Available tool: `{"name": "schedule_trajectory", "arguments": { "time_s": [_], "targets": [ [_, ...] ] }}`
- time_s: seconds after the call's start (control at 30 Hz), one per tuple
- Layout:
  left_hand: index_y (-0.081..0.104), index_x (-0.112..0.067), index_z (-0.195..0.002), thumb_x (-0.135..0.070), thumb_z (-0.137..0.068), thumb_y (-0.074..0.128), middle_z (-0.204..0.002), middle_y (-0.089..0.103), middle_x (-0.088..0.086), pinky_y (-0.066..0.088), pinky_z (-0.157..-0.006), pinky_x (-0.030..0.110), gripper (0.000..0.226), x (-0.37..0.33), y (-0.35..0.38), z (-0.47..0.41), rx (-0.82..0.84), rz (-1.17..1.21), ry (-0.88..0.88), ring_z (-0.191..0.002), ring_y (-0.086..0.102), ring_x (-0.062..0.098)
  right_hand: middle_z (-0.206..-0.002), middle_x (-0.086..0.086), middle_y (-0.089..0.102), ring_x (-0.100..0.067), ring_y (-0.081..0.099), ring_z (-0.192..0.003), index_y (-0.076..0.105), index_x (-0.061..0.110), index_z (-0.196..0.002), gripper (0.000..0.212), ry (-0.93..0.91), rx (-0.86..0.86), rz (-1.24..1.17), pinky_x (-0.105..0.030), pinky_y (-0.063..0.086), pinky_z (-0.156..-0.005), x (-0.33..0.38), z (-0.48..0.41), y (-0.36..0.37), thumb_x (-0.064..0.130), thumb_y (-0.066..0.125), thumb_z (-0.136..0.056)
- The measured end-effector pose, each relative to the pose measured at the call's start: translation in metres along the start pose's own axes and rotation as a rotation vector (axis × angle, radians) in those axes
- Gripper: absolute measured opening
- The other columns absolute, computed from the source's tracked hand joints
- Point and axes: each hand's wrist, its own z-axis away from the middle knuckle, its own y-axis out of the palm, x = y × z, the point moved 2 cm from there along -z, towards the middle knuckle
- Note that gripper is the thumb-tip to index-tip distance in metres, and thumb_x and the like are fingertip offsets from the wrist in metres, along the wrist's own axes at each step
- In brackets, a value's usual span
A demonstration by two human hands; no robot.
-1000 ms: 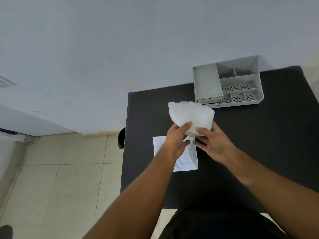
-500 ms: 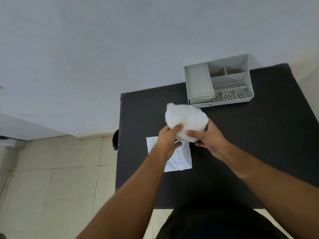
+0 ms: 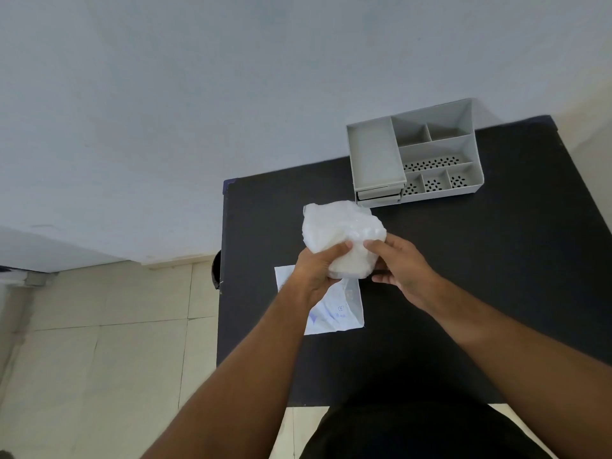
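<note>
Both my hands hold a crumpled white plastic packet [image 3: 341, 231] above the black table [image 3: 496, 276]. My left hand [image 3: 314, 273] grips its lower left side with the thumb on top. My right hand [image 3: 402, 266] pinches its lower right side with thumb and fingers. Under my left hand a flat white printed pouch [image 3: 341, 309] lies on the table, partly hidden by my wrist.
A grey plastic organiser [image 3: 414, 154] with several compartments and small drawers stands at the table's far edge against the pale wall. Left of the table is a tiled floor [image 3: 99, 342]. A dark round object [image 3: 216, 270] sticks out at the table's left edge.
The packet has been squeezed into a more compact, bunched shape between my hands. My hands have stayed close together over the pouch; the camera view shifted slightly.
</note>
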Motion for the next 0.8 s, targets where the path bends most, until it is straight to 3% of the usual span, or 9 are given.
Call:
{"name": "schedule_trajectory", "arguments": {
  "time_s": [0.13,0.23,0.43,0.8],
  "targets": [
    [0.064,-0.012,-0.129,-0.005,-0.08,0.084,-0.124,0.072,0.011,0.062,-0.086,0.048,0.054,-0.01,-0.004,-0.007,-0.034,-0.038,0.026,-0.112,0.07,0.03,-0.106,-0.005,0.076,-0.024,0.07,-0.096,0.071,0.024,-0.109,0.023,0.083,-0.058,-0.08,-0.041,0.055,-0.082,0.01,-0.018,-0.014,0.04,0.06,-0.096],
    [0.062,-0.025,-0.12,-0.007,-0.081,0.084,-0.122,0.069,0.004,0.06,-0.091,0.05,0.048,-0.016,-0.009,-0.015,-0.088,-0.082,0.081,-0.112,0.066,0.027,-0.109,-0.002,0.075,-0.022,0.068,-0.094,0.068,0.022,-0.117,0.029,0.159,-0.147,-0.104,-0.038,0.052,-0.075,0.021,-0.042,-0.03,0.04,0.064,-0.094],
    [0.058,-0.028,-0.126,-0.016,-0.077,0.089,-0.127,0.066,0.003,0.058,-0.094,0.054,0.06,-0.02,-0.016,-0.033,-0.175,-0.186,0.136,-0.117,0.064,0.028,-0.108,-0.001,0.074,-0.02,0.068,-0.091,0.064,0.025,-0.108,0.015,0.185,-0.194,-0.216,-0.037,0.054,-0.08,0.048,-0.08,-0.036,0.034,0.063,-0.096],
    [0.059,-0.029,-0.107,-0.02,-0.08,0.087,-0.117,0.067,-0.001,0.058,-0.095,0.05,0.04,-0.023,-0.015,-0.045,-0.277,-0.237,0.104,-0.109,0.066,0.025,-0.086,0.001,0.068,-0.015,0.061,-0.073,0.066,0.02,-0.102,0.016,0.203,-0.225,-0.401,-0.033,0.051,-0.073,0.044,-0.092,-0.016,0.032,0.066,-0.092]
  ]
}}
